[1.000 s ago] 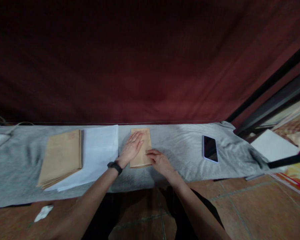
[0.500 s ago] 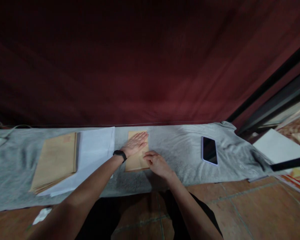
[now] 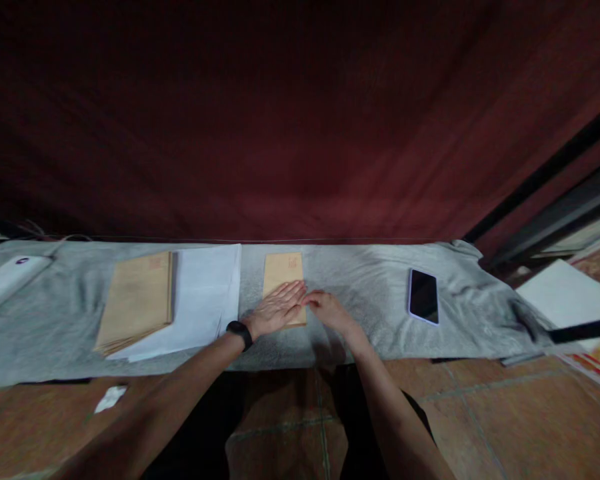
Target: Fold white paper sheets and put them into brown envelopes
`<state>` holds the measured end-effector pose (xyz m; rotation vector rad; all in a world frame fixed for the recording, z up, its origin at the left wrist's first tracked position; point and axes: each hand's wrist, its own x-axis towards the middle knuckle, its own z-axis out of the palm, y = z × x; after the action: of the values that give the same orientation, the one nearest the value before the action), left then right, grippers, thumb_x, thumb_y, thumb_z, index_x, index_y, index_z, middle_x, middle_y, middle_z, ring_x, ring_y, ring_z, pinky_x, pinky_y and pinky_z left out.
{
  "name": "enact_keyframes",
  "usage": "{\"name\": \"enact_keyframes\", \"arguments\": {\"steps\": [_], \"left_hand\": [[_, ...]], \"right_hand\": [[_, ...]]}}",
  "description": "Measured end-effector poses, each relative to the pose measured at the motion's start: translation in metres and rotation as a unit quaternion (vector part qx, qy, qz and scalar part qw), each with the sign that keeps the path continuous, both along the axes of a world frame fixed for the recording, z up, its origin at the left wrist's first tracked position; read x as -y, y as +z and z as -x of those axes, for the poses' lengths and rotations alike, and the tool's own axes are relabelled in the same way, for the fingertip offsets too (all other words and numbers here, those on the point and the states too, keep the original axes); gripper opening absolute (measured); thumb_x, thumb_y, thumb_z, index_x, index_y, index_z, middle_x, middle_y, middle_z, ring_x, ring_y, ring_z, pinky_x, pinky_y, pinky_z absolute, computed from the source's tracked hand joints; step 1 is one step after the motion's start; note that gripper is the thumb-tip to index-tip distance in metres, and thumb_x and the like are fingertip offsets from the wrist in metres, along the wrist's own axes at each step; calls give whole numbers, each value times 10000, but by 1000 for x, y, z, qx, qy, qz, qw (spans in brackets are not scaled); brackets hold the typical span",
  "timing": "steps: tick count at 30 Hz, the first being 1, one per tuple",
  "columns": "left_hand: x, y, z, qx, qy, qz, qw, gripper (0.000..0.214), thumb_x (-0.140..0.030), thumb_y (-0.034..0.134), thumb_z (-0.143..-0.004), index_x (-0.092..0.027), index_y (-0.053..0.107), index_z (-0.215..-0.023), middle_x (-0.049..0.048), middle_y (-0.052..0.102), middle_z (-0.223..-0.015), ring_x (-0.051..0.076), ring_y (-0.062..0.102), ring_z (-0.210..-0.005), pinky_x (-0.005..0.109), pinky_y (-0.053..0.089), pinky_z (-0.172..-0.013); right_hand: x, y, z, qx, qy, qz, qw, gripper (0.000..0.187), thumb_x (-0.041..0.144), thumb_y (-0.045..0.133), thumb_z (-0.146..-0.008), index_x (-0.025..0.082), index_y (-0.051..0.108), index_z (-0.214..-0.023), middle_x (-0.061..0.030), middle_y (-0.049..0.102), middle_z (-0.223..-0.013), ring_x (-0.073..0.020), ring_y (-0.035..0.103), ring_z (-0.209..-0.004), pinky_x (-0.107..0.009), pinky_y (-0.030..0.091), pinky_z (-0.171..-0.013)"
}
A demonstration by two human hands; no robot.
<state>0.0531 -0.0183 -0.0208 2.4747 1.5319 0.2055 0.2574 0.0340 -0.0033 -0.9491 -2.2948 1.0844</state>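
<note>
Brown envelope (image 3: 280, 267) lies flat, right of the white sheets (image 3: 205, 287). Left hand (image 3: 277, 308) palm-down on it, grip open; right hand (image 3: 327, 312) bunched at its right edge, can't tell if pinching. Looks mid-press, finish unconfirmed. Envelope stack (image 3: 137, 297) overlapping the sheets' left side: done or pending, unclear.

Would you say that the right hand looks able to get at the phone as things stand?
Probably yes: from beside the small envelope, the right hand seems to have a free way to the phone, with only grey cloth showing between hand and phone.
</note>
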Motion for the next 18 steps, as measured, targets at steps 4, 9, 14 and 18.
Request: {"name": "enact_keyframes", "arguments": {"steps": [4,9,14,18], "left_hand": [[18,1,-7,11,-3,16,1000,621,-466,226,-1041,-186,206,-1595,87,215,-1669,178,177,-1543,372,112,-1261],[39,2,-12,7,-5,29,1000,669,-529,250,-1029,-171,208,-1593,106,191,-1671,193,165,-1546,381,105,-1266],[61,7,-17,0,-5,66,998,671,-542,256,-1024,-150,287,-1568,126,224,-1661,219,187,-1542,395,117,-1264],[77,11,-19,11,-6,74,997,678,-570,297,-1010,-166,322,-1554,125,276,-1645,227,211,-1535,407,150,-1260]], "right_hand": [[-3,-2,1,0,-63,-1,998,386,-13,511,-819,251,782,-897,-8,778,-970,-180,719,-924,-312,540,-910],[0,-3,8,-4,-93,-5,996,321,67,525,-881,245,765,-997,-36,762,-1042,-181,707,-965,-309,531,-931],[12,-4,18,-19,-32,-44,998,321,146,496,-945,196,720,-1169,-87,683,-1289,-178,623,-1208,-329,454,-1090],[20,-4,21,14,53,-108,993,353,169,469,-981,248,687,-1247,-44,604,-1422,-157,518,-1344,-361,344,-1194]]}}
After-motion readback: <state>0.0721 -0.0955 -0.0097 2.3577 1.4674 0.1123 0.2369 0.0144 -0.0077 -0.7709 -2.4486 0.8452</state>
